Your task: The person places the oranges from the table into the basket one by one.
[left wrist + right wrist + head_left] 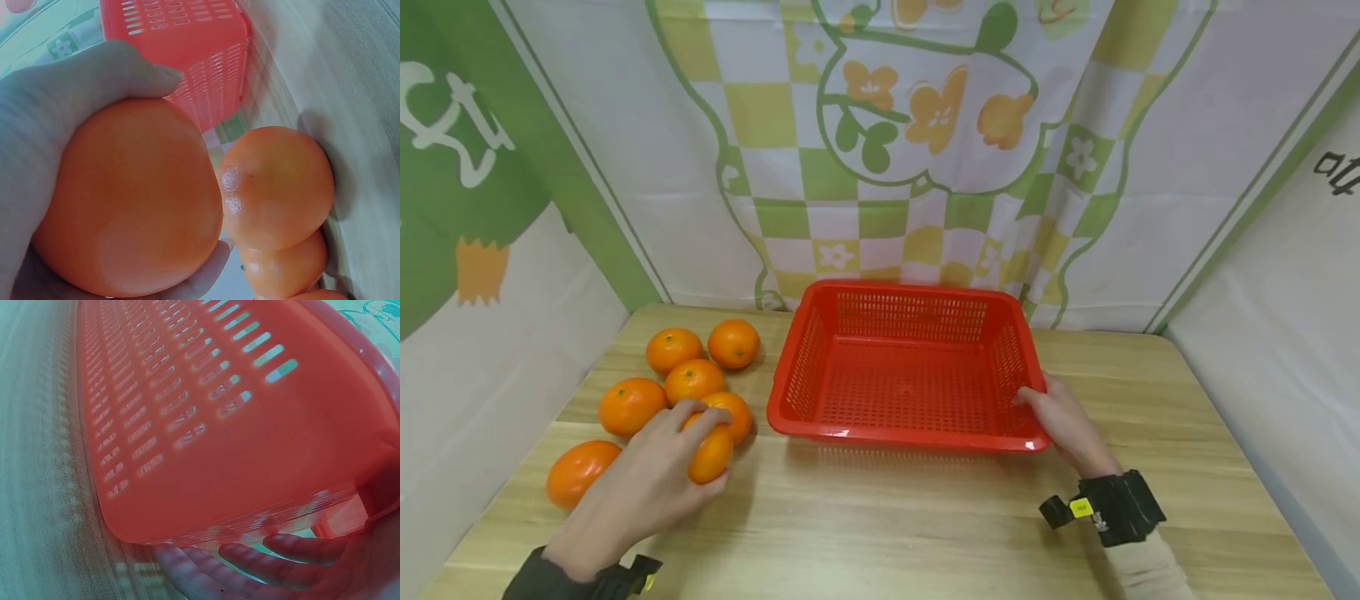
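My left hand (647,475) grips an orange (710,454) at the left of the table, its thumb and fingers curled round the fruit. In the left wrist view the held orange (134,200) fills the palm. Right behind it sits another orange (730,417), partly covered by the fingers. A red plastic basket (910,435) with slotted walls stands in the middle, with nothing inside. My right hand (1067,421) holds its right rim, thumb over the inside. Seen from the right wrist, the other fingers (281,569) lie along the basket's outer wall.
Several more oranges (695,381) lie in a loose group left of the basket, one orange (582,473) beside the left wrist. The wooden table (910,525) is bounded at the back by a printed curtain (880,217), with fabric walls at both sides.
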The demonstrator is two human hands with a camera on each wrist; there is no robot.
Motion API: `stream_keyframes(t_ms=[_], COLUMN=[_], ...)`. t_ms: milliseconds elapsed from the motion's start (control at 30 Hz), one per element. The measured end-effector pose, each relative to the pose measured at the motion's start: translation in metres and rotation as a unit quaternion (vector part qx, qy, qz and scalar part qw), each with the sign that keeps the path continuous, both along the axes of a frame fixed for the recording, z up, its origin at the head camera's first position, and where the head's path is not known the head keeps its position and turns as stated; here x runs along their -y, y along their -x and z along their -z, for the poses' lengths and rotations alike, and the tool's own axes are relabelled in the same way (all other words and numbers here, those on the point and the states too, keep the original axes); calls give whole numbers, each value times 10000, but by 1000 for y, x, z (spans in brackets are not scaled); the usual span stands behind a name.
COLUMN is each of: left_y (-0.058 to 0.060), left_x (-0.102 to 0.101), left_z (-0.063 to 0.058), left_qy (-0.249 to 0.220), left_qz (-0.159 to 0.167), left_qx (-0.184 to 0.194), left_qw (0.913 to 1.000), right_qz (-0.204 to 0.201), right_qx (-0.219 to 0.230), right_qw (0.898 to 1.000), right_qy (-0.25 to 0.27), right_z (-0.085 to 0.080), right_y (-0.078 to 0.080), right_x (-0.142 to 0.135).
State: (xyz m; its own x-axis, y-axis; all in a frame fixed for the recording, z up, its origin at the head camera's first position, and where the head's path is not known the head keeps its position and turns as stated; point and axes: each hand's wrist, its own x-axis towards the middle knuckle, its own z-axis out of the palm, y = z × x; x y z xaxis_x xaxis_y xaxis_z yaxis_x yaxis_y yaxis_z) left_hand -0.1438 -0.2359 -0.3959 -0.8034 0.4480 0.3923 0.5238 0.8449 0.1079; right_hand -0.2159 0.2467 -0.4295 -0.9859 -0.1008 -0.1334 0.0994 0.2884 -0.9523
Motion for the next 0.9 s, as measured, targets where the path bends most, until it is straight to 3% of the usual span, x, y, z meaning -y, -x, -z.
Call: stream_keyframes(t_ms=[433, 900], left_y=[2, 10], left_x=[-6, -17], left_z=[-8, -19], left_qy=[-11, -15], left_qz=[167, 320], left_qx=[-290, -185], left_qw=[9994, 9993], right_qz=[37, 38], right_qx=[-25, -14], right_qw=[10000, 10000], right_qy=[-9, -14], right_z=[0, 0], right_y=[0, 0], right_x=[1, 2])
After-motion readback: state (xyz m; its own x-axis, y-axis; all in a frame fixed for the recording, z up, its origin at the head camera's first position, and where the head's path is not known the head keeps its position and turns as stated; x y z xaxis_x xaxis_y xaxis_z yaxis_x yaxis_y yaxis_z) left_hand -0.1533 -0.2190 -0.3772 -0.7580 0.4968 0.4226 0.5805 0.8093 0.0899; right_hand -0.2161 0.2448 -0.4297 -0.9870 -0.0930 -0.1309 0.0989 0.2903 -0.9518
